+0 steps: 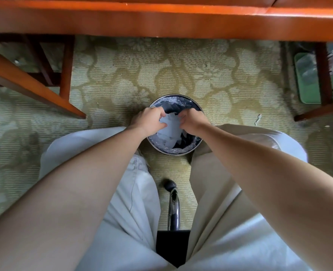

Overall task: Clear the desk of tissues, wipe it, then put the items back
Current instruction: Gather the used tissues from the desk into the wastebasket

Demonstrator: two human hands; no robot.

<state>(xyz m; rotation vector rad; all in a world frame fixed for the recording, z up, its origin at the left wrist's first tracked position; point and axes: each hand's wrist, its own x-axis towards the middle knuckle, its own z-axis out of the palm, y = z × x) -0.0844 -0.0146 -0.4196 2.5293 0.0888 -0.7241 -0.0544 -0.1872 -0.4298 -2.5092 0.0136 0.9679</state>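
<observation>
Both hands meet over the bin: the left hand and the right hand each curl their fingers onto one crumpled wad of white tissues, pinching it from either side just above the opening. More white paper lies lower inside the bin, which is round, dark and lined with a clear bag. It stands on the patterned carpet between the person's knees, near the front edge of the wooden desk that runs across the top of the view. A chrome chair leg shows between the thighs. A green tray lies on the floor at far right.
</observation>
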